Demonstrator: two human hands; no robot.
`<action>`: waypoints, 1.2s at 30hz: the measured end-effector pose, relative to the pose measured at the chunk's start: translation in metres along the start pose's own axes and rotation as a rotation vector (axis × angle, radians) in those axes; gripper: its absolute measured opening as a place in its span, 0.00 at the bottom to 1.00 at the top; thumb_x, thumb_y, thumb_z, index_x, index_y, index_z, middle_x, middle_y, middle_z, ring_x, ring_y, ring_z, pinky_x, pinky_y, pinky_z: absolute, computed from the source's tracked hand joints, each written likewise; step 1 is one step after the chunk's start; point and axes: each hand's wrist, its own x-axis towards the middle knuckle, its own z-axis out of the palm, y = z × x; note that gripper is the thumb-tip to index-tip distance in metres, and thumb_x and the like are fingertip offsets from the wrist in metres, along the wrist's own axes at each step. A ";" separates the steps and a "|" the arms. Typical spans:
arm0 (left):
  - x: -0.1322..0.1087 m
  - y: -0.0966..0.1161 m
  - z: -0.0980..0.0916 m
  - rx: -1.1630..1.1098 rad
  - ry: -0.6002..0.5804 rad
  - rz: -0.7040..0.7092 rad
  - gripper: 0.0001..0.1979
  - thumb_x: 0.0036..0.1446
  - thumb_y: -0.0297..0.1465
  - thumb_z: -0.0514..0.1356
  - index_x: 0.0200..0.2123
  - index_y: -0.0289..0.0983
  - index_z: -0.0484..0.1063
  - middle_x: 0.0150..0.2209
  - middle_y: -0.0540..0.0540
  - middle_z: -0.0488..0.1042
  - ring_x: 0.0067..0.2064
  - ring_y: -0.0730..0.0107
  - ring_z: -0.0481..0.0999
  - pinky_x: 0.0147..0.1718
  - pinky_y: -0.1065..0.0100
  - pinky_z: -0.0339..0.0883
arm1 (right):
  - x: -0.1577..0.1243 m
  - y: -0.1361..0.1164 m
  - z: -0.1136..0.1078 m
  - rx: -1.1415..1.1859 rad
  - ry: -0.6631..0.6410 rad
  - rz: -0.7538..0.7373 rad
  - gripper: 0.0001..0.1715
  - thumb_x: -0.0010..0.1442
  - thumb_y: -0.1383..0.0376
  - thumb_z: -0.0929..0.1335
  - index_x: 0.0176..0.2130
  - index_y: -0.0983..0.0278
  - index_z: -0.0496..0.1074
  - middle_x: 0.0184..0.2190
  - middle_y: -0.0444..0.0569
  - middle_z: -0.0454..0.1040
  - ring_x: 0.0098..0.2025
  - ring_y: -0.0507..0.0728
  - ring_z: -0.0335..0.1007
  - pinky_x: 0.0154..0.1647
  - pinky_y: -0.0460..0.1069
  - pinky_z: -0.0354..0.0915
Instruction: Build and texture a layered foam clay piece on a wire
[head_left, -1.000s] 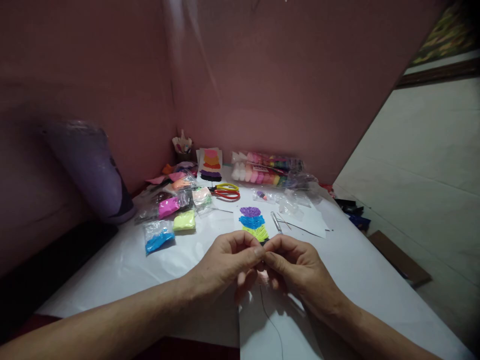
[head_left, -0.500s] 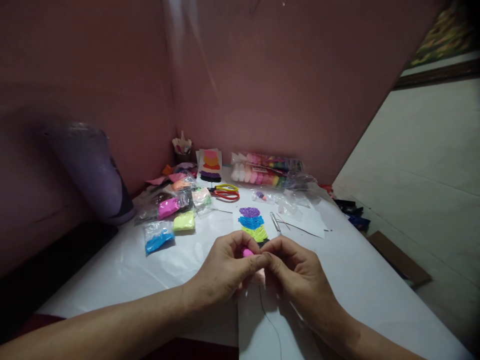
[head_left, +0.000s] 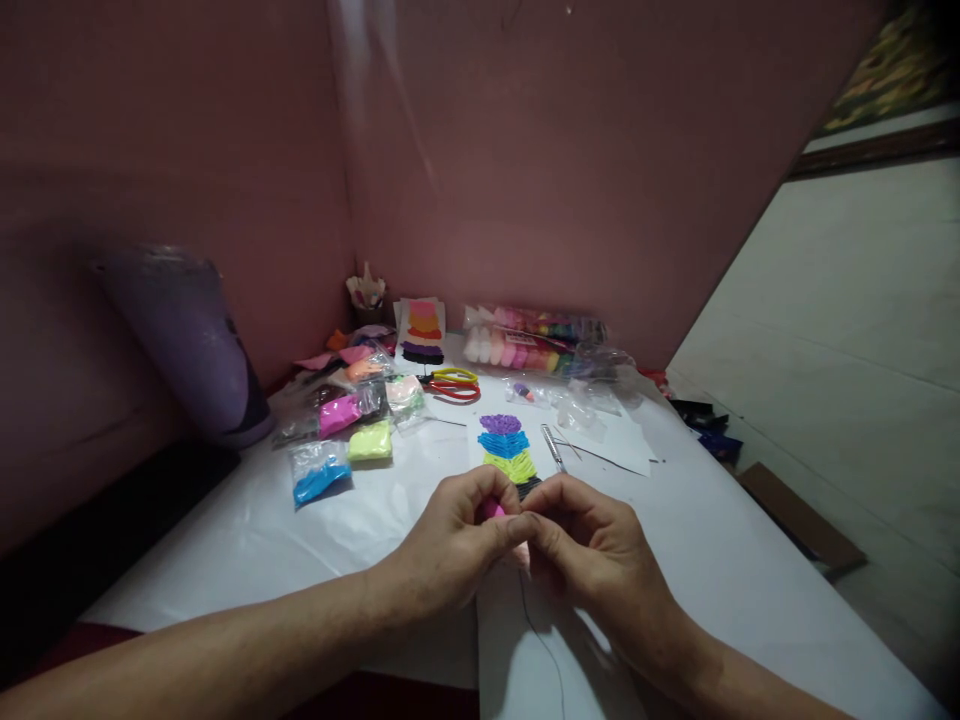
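My left hand [head_left: 465, 530] is closed round a lump of pink modelling clay [head_left: 495, 510], which peeks out between thumb and curled fingers. My right hand [head_left: 592, 535] pinches with thumb and forefinger against the left fingertips; whatever lies in that pinch is too small to make out. Both hands hover over a white paper sheet [head_left: 502, 660]. Beyond the fingers, the paper carries textured clay bands: purple [head_left: 500, 425], blue [head_left: 503, 444], lime [head_left: 510, 467] and black [head_left: 529, 487], the last partly hidden. A thin dark line [head_left: 544, 640] runs down the sheet below the hands.
Clay packets in blue [head_left: 321, 484], yellow [head_left: 370, 441] and magenta [head_left: 340, 414] lie to the left. Behind them are red-and-yellow-handled pliers [head_left: 454, 384] and a layered clay sample card [head_left: 422, 330]. Bagged clays [head_left: 517, 345] rest near the wall; a silver cutter-like tool [head_left: 553, 447] lies right.
My fingers have shifted very slightly at the pinch, and a little less of the pink clay shows. The whole scene has moved a touch rightward in view.
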 end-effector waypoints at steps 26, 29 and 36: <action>0.004 -0.007 -0.006 -0.299 -0.070 -0.143 0.17 0.54 0.40 0.64 0.27 0.32 0.67 0.19 0.52 0.65 0.16 0.82 0.61 0.12 0.80 0.60 | 0.009 0.005 -0.005 0.178 -0.100 0.154 0.21 0.55 0.51 0.72 0.30 0.65 0.68 0.15 0.41 0.71 0.13 0.45 0.62 0.12 0.39 0.58; 0.004 -0.007 -0.006 -0.273 -0.052 -0.134 0.17 0.53 0.41 0.64 0.27 0.32 0.67 0.18 0.51 0.66 0.16 0.82 0.61 0.12 0.79 0.59 | 0.009 0.005 -0.004 0.147 -0.104 0.130 0.21 0.56 0.50 0.71 0.30 0.65 0.67 0.14 0.41 0.70 0.12 0.45 0.61 0.12 0.39 0.58; 0.004 -0.003 0.001 -0.084 0.059 -0.104 0.19 0.44 0.40 0.70 0.26 0.35 0.65 0.16 0.53 0.67 0.13 0.80 0.61 0.09 0.78 0.54 | -0.001 0.000 0.002 0.044 -0.029 0.059 0.18 0.58 0.53 0.71 0.31 0.64 0.67 0.17 0.39 0.67 0.16 0.45 0.61 0.15 0.40 0.59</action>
